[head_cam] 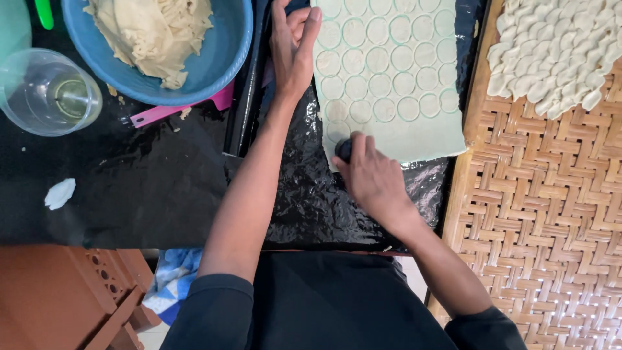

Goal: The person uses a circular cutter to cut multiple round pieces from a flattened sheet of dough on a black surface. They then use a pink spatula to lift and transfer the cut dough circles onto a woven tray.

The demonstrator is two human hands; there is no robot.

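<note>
A flat sheet of pale dough (414, 133) lies on black plastic (311, 201), scored with several rows of cut circles. My right hand (370, 178) grips a small dark round cutter (343, 150) and presses it into the sheet's near left corner. My left hand (293, 52) lies flat with its fingers together against the sheet's left edge, holding nothing.
A blue bowl (223, 58) of dough scraps sits at the top left, with a pink scraper (162, 114) under its rim and a clear plastic cup (45, 94) beside it. Shaped dough pieces (557, 48) lie on a woven tray (538, 214) at the right. A dough scrap (59, 193) lies at the left.
</note>
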